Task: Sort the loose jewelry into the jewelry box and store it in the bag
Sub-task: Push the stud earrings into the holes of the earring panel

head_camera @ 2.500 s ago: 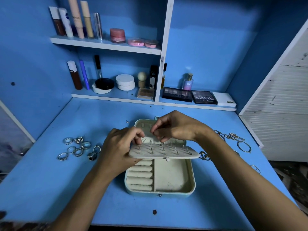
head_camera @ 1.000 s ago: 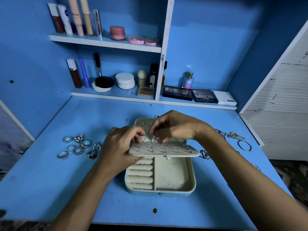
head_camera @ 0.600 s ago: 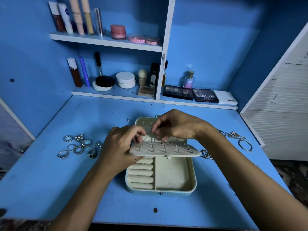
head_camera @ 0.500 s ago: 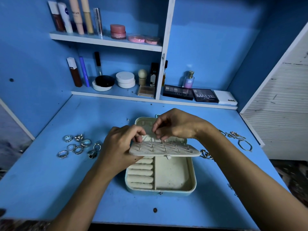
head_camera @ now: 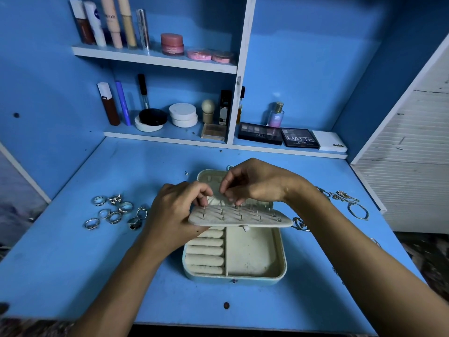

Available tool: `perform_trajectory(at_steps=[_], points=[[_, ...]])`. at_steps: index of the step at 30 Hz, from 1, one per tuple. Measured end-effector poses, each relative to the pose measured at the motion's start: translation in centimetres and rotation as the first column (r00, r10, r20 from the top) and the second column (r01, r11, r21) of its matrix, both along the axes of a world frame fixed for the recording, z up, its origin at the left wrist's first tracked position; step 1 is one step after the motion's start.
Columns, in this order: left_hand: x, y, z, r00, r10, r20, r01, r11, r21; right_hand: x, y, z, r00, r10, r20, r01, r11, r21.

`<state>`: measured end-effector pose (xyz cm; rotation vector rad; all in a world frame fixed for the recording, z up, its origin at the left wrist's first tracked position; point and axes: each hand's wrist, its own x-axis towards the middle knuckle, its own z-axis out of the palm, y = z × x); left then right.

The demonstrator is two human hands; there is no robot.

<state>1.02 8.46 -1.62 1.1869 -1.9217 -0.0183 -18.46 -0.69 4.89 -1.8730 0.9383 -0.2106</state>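
Jewelry box (head_camera: 255, 271) open at counter (head_camera: 73, 276) centre. Left hand (head_camera: 175, 215) grips earring panel (head_camera: 243, 218) above box, long axis left-right. Right hand (head_camera: 255, 186) pinches small stud over panel. Rings (head_camera: 114, 211) left of box, nearer left hand.

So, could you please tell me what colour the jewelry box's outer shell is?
Light blue, with a cream lining; the jewelry box shows best in the head view.

Both forearms reach in from desk's near edge, converging mid-desk. Left hand (head_camera: 173, 218): fingers curled, thumb on top, gripping the left end of the earring panel (head_camera: 240, 218). Right hand (head_camera: 255, 184): wrist bent, fingertips bunched and pointing down, pinching at a stud on the panel's far edge.
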Motion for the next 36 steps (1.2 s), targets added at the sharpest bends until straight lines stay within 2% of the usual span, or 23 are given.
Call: perform_trajectory(at_steps=[4, 22, 36], points=[[-0.07, -0.07, -0.02, 1.000, 0.004, -0.007, -0.004, 1.000, 0.000, -0.03, 0.13, -0.04, 0.998, 0.016, 0.068, -0.019, 0.999, 0.042], [0.12, -0.15, -0.19, 1.000, 0.022, 0.009, -0.022, 1.000, 0.013, 0.51, 0.22, 0.48, 0.996, 0.074, -0.046, -0.076, 0.996, -0.037], [-0.20, -0.10, 0.00, 0.998, 0.060, -0.009, -0.060, 0.998, 0.022, 0.51, 0.30, 0.53, 0.997, 0.058, -0.048, -0.060, 0.997, -0.041]])
